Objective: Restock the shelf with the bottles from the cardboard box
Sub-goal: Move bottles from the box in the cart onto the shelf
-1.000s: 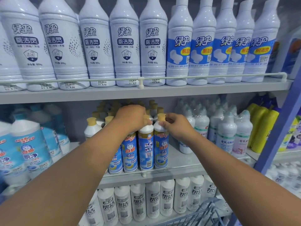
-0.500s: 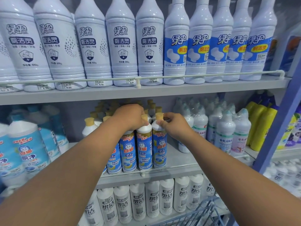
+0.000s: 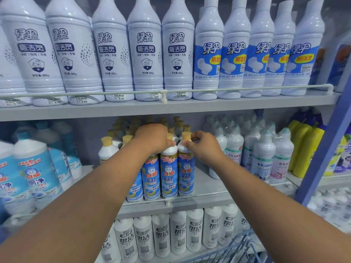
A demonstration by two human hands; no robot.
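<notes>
Now | left hand (image 3: 152, 138) grips glossy cylindrical bottle (image 3: 168, 173) | right hand (image 3: 202, 147) pinches ribbed cap (image 3: 186, 136)

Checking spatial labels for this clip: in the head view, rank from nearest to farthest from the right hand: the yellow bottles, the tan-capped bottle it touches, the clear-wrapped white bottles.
From the right hand:
1. Tan-capped bottle, at its fingers, just left.
2. Clear-wrapped white bottles, same shelf, to the right.
3. Yellow bottles, far right by the blue upright.
</notes>
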